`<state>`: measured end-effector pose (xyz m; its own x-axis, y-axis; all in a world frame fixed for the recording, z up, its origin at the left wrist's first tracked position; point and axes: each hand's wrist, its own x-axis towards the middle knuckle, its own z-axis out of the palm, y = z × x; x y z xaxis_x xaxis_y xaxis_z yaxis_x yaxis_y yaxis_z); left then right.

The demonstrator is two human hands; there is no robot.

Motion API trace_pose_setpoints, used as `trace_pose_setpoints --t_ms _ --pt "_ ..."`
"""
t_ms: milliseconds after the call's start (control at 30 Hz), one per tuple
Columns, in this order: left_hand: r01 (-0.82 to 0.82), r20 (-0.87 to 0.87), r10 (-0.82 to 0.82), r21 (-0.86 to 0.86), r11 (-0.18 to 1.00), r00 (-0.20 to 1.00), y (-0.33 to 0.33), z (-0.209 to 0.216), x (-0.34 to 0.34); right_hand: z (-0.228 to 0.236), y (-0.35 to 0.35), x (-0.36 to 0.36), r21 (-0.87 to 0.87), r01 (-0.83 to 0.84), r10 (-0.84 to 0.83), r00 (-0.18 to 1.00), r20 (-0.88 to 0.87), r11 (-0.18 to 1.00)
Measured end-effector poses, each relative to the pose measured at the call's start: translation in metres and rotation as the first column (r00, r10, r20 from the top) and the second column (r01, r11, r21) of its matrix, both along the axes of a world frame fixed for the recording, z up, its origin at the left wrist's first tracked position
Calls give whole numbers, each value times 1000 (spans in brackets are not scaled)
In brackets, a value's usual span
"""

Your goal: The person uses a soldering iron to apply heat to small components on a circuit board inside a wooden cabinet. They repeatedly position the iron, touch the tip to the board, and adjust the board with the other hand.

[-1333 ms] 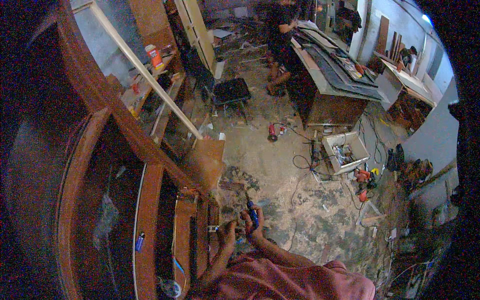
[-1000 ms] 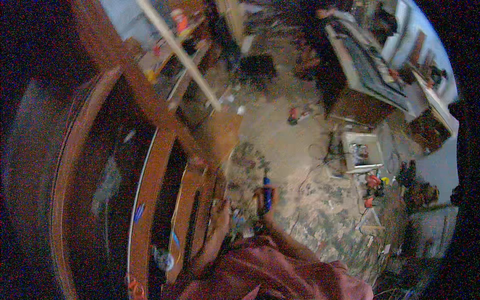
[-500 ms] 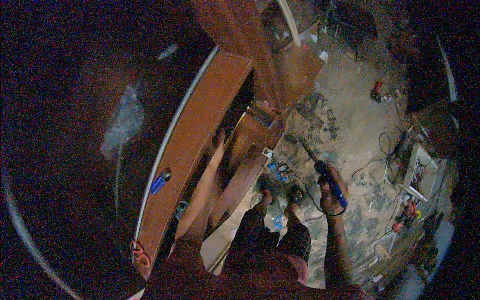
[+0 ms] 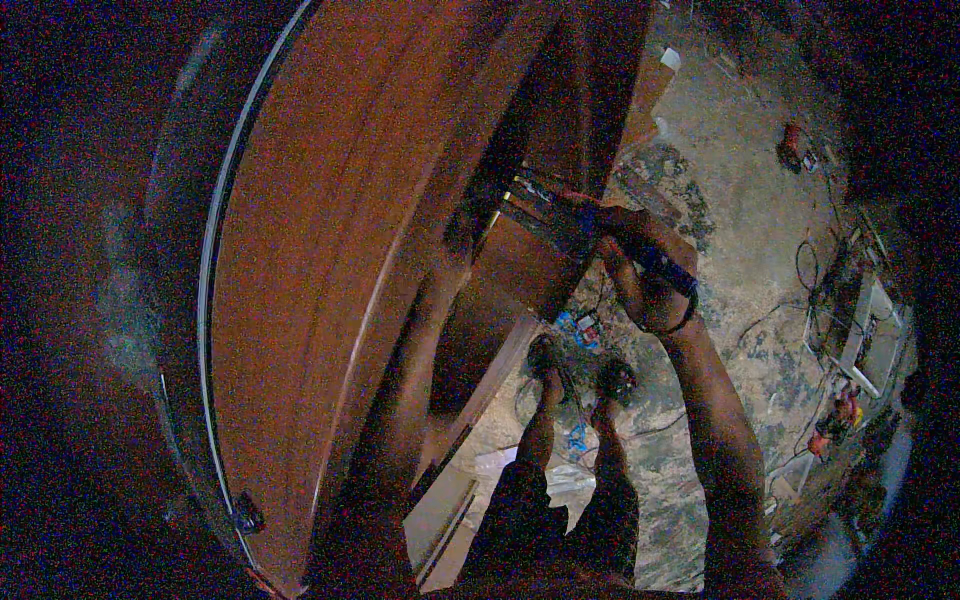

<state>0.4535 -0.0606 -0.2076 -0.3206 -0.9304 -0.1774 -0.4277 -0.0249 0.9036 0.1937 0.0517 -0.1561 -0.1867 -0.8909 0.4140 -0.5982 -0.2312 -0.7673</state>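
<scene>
My right hand (image 4: 650,262) is wrapped round a long, dark tool with a blue handle end (image 4: 680,280); the tool looks like a power screwdriver, but its exact kind is too dark to tell. Its thin front end points left, over the far end of a brown wooden drawer-like box (image 4: 520,260). My left hand (image 4: 455,250) reaches along the box's left side, in the dark gap beside a large brown wooden panel (image 4: 320,230). Shadow and blur hide the left fingers.
Below, my feet (image 4: 615,378) stand on a stained floor, with a small blue item (image 4: 578,330) nearby. A red tool (image 4: 792,148) lies at the far right. Cables, a white frame (image 4: 868,335) and red-and-yellow tools (image 4: 830,425) are along the right side.
My right hand has carried the tool up and left, from above the floor to the box's far end. My view has shifted, and the brown panel fills more of it.
</scene>
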Motion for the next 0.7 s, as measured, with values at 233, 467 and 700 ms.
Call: trace_pose_setpoints --t_ms 233,467,700 --pt "-59 -22 57 -138 989 998 -9 -16 -10 -5 -19 -7 -66 -28 26 999 -43 997" --pt "-88 -25 85 -231 969 996 -13 -26 -12 -24 -28 -17 10 -83 82 996 35 997" --pt "-92 -39 85 -259 962 996 -21 -34 -14 -43 -36 -16 -87 -14 18 999 46 996"
